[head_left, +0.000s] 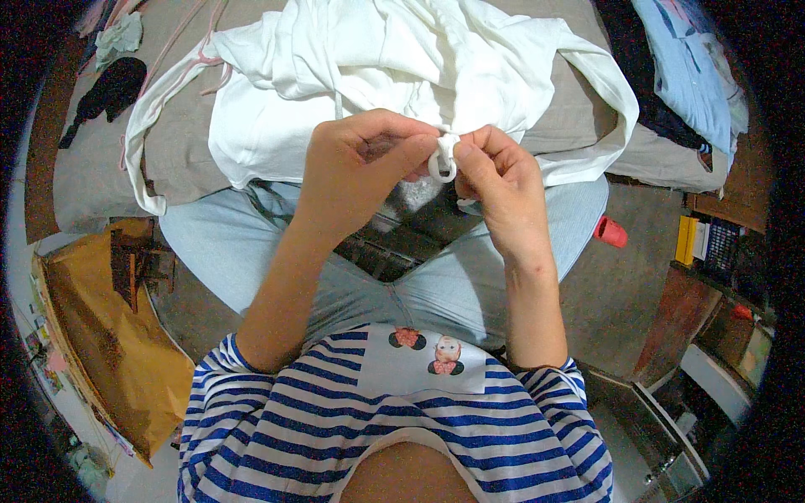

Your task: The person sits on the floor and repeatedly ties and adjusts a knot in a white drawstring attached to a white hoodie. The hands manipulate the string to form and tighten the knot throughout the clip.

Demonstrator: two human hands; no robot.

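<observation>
A small white loop (442,168) hangs between my two hands, just above my lap; whether it is plastic or twisted cloth, I cannot make out. My left hand (360,163) is closed in a pinch at its upper left side. From the other side my right hand (501,176) pinches it between thumb and bent fingers. Directly behind them, a large white cloth (272,126) lies bunched in folds. A long white band (616,101) curves out from its right side, and another strip (149,138) bends down at the left.
The cloth lies on a grey-brown covered bed (92,163). Dark and light blue clothes (692,75) are heaped at the far right, a black garment (113,88) at the left. A brown paper bag (126,335) stands lower left. A red slipper-like thing (610,232) is on the floor.
</observation>
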